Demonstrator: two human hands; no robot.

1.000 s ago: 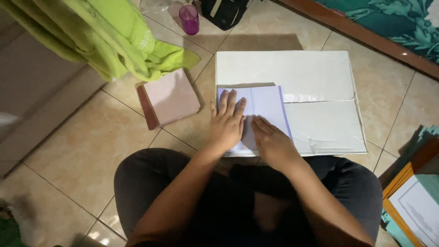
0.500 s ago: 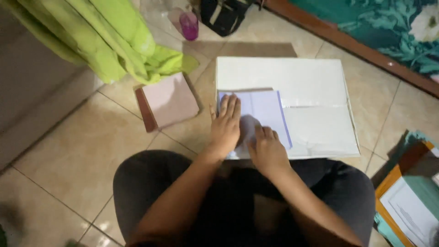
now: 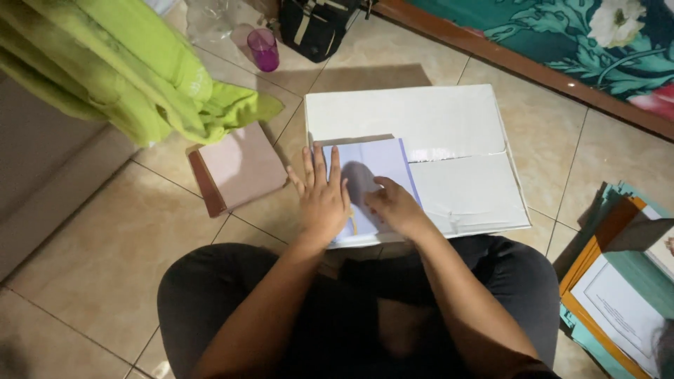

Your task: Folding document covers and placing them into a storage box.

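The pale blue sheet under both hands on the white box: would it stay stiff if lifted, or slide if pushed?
The pale blue sheet looks thin and flat, so probably floppy and light. The white box has a smooth top, so it could slide. The left hand pressing flat likely pins it.

The right hand (image 3: 393, 207) now sits lower on the pale blue paper (image 3: 372, 175), fingers curled, a yellow strip showing beside the left hand (image 3: 323, 200).

A white box (image 3: 449, 119) lies flat on the tiled floor. On its near left part rests a pale lilac paper (image 3: 375, 172), pressed by the flat left hand (image 3: 323, 200) and the curled right hand (image 3: 393, 207). Left of the box lies a pink notebook (image 3: 239, 168).
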